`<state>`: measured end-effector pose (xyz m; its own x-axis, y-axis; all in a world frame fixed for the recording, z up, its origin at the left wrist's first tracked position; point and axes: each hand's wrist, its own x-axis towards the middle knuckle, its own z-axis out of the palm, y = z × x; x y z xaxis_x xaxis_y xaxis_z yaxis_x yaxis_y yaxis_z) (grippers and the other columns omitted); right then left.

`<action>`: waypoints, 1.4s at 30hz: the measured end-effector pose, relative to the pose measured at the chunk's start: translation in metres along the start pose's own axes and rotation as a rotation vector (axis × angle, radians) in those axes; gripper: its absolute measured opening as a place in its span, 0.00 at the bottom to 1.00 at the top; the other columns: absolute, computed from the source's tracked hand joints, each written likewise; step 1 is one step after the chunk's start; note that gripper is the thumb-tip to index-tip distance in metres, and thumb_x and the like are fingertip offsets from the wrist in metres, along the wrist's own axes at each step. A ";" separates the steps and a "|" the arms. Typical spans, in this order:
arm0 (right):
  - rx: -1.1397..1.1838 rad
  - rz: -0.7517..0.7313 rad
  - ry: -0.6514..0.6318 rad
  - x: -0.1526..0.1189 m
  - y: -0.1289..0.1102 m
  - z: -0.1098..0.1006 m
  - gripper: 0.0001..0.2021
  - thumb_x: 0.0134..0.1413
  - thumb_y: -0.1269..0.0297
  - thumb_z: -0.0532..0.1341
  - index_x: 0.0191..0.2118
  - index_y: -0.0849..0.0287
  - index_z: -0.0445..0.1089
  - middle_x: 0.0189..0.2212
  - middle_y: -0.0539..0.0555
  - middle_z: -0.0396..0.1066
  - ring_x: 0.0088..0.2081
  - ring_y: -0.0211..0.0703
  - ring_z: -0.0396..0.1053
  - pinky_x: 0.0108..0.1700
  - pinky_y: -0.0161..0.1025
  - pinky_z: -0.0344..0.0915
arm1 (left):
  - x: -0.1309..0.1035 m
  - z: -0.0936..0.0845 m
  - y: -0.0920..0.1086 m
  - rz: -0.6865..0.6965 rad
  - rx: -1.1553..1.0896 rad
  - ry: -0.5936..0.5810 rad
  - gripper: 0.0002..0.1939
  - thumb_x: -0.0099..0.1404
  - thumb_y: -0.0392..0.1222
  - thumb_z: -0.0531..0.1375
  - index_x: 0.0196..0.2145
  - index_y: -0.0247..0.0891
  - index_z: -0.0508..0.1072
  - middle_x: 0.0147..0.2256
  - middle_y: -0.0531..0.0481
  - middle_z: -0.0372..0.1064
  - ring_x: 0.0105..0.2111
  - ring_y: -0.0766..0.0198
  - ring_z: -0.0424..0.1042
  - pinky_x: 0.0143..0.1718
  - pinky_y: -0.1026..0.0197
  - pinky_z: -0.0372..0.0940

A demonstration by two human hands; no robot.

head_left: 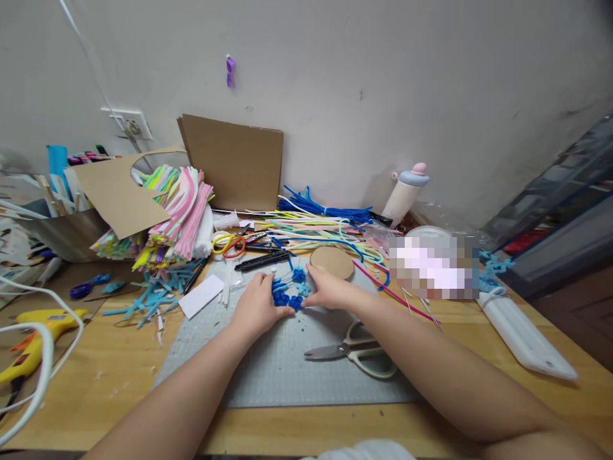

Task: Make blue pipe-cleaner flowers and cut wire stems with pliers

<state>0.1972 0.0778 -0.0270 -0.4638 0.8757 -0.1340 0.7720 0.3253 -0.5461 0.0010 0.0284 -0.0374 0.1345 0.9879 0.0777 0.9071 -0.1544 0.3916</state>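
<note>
A small cluster of blue pipe-cleaner flowers (288,299) sits over the grey cutting mat, dark blue with a lighter blue one at its right. From the left, my left hand (258,305) curls round the cluster, its thumb along the near edge. My right hand (326,287) grips the right side with thumb and fingers bent. Whether the flowers rest on the mat is hard to tell. Large scissors (352,350) with pale handles lie nearer to me, beneath my right forearm. A round cardboard disc (332,262) is just beyond my right hand.
The cutting mat (268,383) covers the table's middle. Behind it lie loose pipe cleaners (316,230), red-and-yellow-handled scissors (230,245) and a black pen-like tool (262,260). Left stands a yellow glue gun (41,342) with a white cord; right, a bottle (405,195) and white case (527,332).
</note>
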 end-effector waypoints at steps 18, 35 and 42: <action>0.011 -0.239 0.028 0.014 0.000 0.016 0.32 0.34 0.62 0.71 0.50 0.59 0.64 0.48 0.57 0.61 0.49 0.48 0.62 0.50 0.43 0.59 | 0.010 0.008 -0.007 0.042 -0.065 -0.046 0.28 0.48 0.51 0.66 0.46 0.39 0.69 0.43 0.46 0.66 0.42 0.56 0.69 0.44 0.61 0.61; -0.019 -0.183 -0.015 0.014 -0.004 0.014 0.08 0.41 0.64 0.66 0.29 0.60 0.70 0.26 0.47 0.66 0.30 0.38 0.62 0.29 0.31 0.51 | 0.014 -0.010 -0.011 0.178 -0.114 -0.220 0.27 0.44 0.48 0.68 0.43 0.41 0.72 0.41 0.48 0.71 0.40 0.56 0.70 0.39 0.61 0.61; 0.045 -0.179 -0.016 0.011 -0.002 0.014 0.07 0.42 0.63 0.65 0.29 0.60 0.69 0.23 0.45 0.64 0.28 0.36 0.61 0.28 0.30 0.51 | 0.014 -0.017 -0.012 0.193 -0.117 -0.236 0.17 0.48 0.44 0.65 0.38 0.40 0.74 0.36 0.50 0.72 0.37 0.56 0.70 0.36 0.61 0.60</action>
<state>0.1841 0.0822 -0.0387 -0.5988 0.7996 -0.0445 0.6567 0.4585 -0.5987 -0.0149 0.0437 -0.0254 0.4012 0.9147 -0.0486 0.8056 -0.3271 0.4939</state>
